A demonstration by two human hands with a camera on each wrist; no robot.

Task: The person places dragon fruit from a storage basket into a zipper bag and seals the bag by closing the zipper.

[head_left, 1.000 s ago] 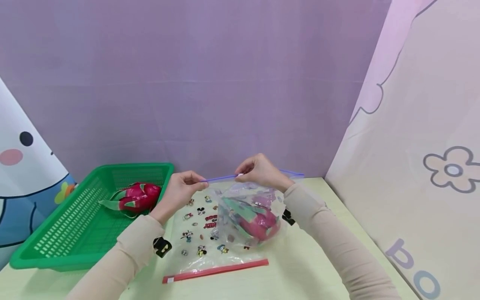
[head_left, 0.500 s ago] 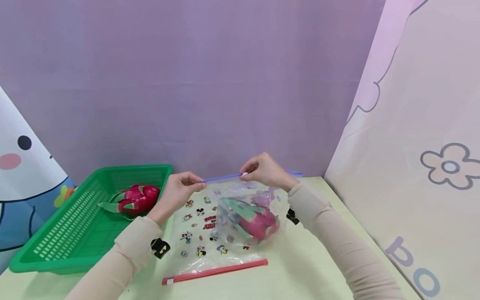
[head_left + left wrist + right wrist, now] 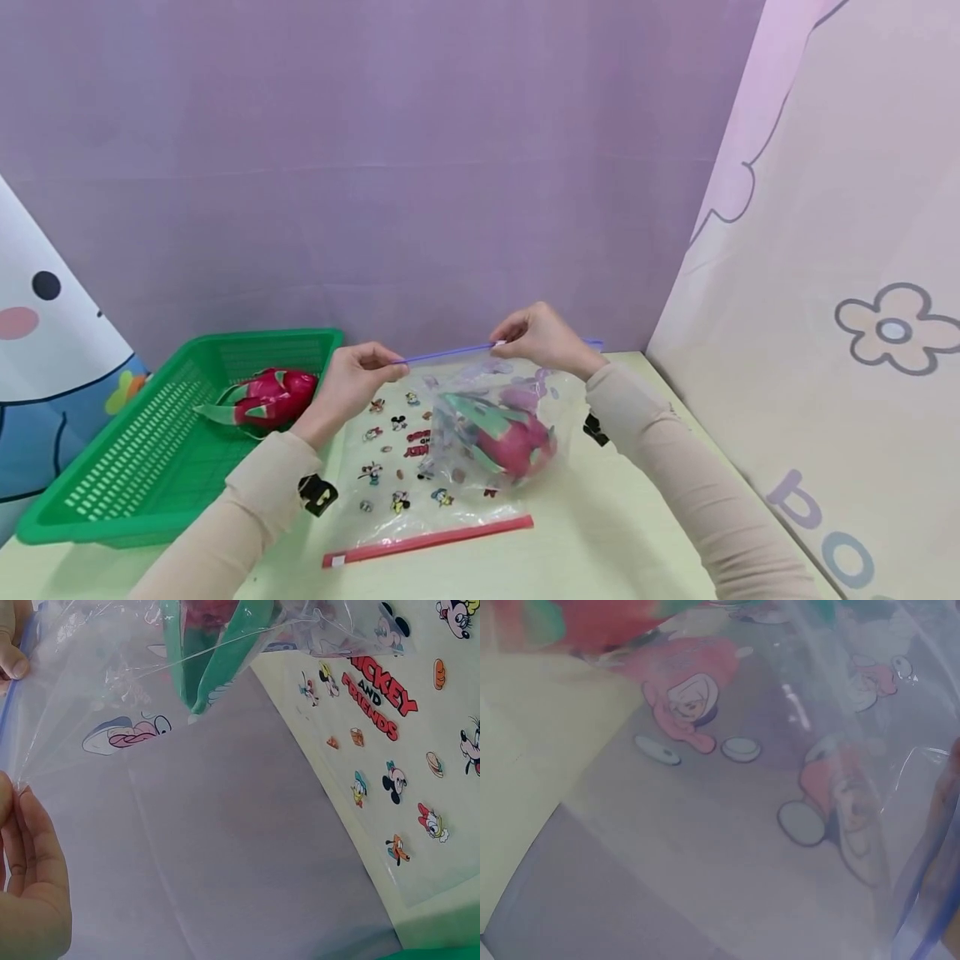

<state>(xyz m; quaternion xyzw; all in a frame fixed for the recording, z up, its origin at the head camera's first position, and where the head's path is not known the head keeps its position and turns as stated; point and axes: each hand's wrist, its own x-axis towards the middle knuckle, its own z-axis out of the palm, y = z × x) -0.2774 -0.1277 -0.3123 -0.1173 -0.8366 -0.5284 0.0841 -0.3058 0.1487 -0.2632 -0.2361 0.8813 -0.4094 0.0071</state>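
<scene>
A clear zipper bag (image 3: 566, 404) with a blue strip (image 3: 446, 354) hangs between my hands, a dragon fruit (image 3: 513, 442) inside it. My left hand (image 3: 347, 385) pinches the strip's left end; the left wrist view shows the same grip of thumb and fingers (image 3: 37, 847). Farther right along the strip, my right hand (image 3: 542, 340) pinches the small white slider (image 3: 498, 343). In the right wrist view the bag's printed film (image 3: 727, 802) fills most of the picture, and only a sliver of the hand shows at the right edge.
Beneath the hanging bag lies another clear printed bag (image 3: 375, 492) with a red strip (image 3: 435, 542), flat on the pale table (image 3: 600, 533). At left stands a green basket (image 3: 161, 467) holding a second dragon fruit (image 3: 273, 398). A purple backdrop (image 3: 465, 167) closes off the back.
My right hand has slid rightward along the blue strip with the white slider, widening the gap to my left hand. The left hand stays at the strip's end, nearly still.
</scene>
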